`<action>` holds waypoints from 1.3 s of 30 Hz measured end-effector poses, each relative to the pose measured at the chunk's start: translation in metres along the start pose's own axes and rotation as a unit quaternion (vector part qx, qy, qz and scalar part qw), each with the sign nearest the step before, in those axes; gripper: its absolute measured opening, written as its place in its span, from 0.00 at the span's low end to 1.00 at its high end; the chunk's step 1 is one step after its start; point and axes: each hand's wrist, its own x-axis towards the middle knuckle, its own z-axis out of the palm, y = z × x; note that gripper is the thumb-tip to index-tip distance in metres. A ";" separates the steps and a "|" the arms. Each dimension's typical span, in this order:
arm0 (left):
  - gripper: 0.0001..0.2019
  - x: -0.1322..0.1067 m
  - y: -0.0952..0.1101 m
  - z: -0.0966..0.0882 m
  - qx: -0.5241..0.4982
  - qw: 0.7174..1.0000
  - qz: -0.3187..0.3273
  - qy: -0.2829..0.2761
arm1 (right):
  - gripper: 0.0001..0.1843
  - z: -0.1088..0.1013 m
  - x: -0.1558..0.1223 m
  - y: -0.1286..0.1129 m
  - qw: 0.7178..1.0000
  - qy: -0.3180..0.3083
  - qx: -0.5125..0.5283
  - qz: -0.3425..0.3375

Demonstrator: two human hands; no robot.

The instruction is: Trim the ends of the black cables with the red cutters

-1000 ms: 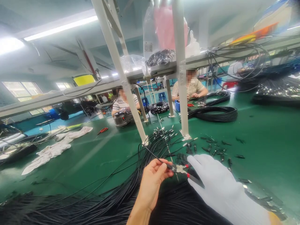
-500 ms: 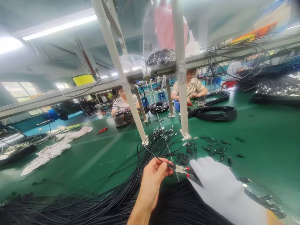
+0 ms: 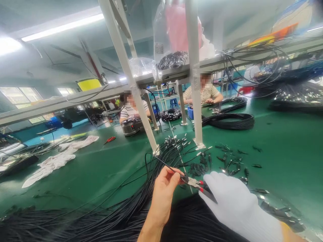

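My bare left hand [image 3: 163, 195] pinches the end of a thin black cable [image 3: 157, 160] between thumb and fingers. My right hand [image 3: 234, 203], in a white glove, grips small cutters [image 3: 195, 183] with red-and-black handles; their jaws meet the cable end right at my left fingertips. A thick bundle of black cables [image 3: 121, 215] spreads across the green table [image 3: 277, 148] beneath both hands. Cut black bits [image 3: 227, 163] lie scattered just beyond the hands.
White frame posts [image 3: 196, 101] stand on the table ahead. Coils of black cable [image 3: 232, 121] lie at the far right, white cloths [image 3: 58, 158] and red-handled cutters [image 3: 110, 139] at the left. Two people sit working across the table.
Both hands have stayed together on the cable end; my gloved right hand has slid slightly down and left. The view has shifted a little.
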 end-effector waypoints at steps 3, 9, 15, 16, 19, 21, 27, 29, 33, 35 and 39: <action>0.08 -0.001 -0.002 0.000 0.003 1.000 0.004 0.010 | 0.12 0.000 0.001 0.000 1.000 0.012 0.013 -0.005; 0.09 0.002 -0.011 0.001 0.034 0.998 0.023 0.037 | 0.12 0.002 0.006 0.004 1.000 0.009 0.021 -0.022; 0.09 0.001 -0.015 0.003 0.084 0.993 0.054 0.059 | 0.12 0.003 0.002 0.001 1.000 0.007 -0.011 0.006; 0.09 0.001 -0.016 0.004 0.090 0.992 0.057 0.062 | 0.13 0.002 0.003 0.001 1.000 0.011 -0.015 0.003; 0.09 0.000 -0.017 0.005 0.101 0.990 0.063 0.076 | 0.15 -0.003 0.007 0.000 1.000 0.026 -0.010 -0.011; 0.10 0.000 -0.018 0.005 0.100 0.989 0.064 0.088 | 0.18 -0.006 0.011 0.001 0.999 0.039 -0.006 -0.019; 0.10 -0.001 -0.020 0.008 0.106 0.987 0.055 0.110 | 0.17 -0.003 0.012 0.002 0.998 0.045 -0.027 -0.021; 0.10 -0.001 -0.021 0.008 0.105 0.987 0.054 0.112 | 0.12 0.000 0.010 0.003 0.999 0.036 -0.034 -0.015; 0.11 -0.001 -0.018 0.008 0.081 0.992 0.045 0.088 | 0.04 0.004 0.009 0.009 0.999 0.000 -0.028 -0.020; 0.10 -0.001 -0.015 0.005 0.064 0.996 0.032 0.053 | 0.04 0.004 0.009 0.014 0.999 -0.024 -0.019 -0.026; 0.12 0.000 -0.008 0.000 0.066 0.997 -0.021 -0.028 | 0.05 0.003 0.010 0.021 0.995 -0.088 -0.010 -0.043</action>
